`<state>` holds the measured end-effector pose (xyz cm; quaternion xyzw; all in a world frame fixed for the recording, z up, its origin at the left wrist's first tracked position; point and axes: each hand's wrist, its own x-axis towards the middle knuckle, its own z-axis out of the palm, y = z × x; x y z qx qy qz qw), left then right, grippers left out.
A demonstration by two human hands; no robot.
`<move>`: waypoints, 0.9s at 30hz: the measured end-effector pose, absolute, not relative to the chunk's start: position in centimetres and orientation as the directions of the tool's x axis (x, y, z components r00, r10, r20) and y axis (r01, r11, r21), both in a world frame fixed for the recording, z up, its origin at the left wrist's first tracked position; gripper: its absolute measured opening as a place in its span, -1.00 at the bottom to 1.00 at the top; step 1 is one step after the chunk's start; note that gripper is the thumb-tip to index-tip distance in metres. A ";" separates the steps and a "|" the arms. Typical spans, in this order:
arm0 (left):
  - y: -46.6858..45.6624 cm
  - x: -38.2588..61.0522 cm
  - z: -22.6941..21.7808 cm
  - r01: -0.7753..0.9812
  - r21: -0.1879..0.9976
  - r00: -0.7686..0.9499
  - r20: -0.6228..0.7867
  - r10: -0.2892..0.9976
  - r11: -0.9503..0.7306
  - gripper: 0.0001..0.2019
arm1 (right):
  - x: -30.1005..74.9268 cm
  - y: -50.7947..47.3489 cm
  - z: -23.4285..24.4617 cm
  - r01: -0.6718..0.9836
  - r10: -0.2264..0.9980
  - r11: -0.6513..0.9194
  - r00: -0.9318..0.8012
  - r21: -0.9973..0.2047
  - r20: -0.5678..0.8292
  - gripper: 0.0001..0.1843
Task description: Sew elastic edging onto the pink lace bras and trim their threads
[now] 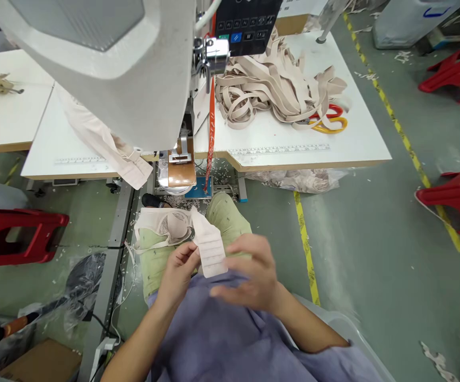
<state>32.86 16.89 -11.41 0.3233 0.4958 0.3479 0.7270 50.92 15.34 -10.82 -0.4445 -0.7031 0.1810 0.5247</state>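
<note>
A beige bra [174,225] lies across my lap, one moulded cup facing up. Its wide back band [210,249], marked with rows of stitching, stretches over toward my waist. Thumb and fingers of my left hand [180,270] are closed on the band's left edge. Just right of the band's end, my right hand [251,273] is smeared by motion. Its thumb and fingers are spread apart, and nothing shows between them.
A sewing machine [134,69] stands ahead, with its presser foot [180,154] above the table edge. Beige straps [273,90] and red-and-yellow scissors [329,124] lie on the white table [293,154]. More beige fabric [106,140] hangs at left. Red stools [18,236] stand around.
</note>
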 end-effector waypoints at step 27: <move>17.1 32.2 -10.5 -0.231 0.775 0.306 -0.516 0.800 0.588 -0.77 | 50.8 17.4 -11.0 0.503 0.863 0.494 -0.185 -0.709 0.470 -0.88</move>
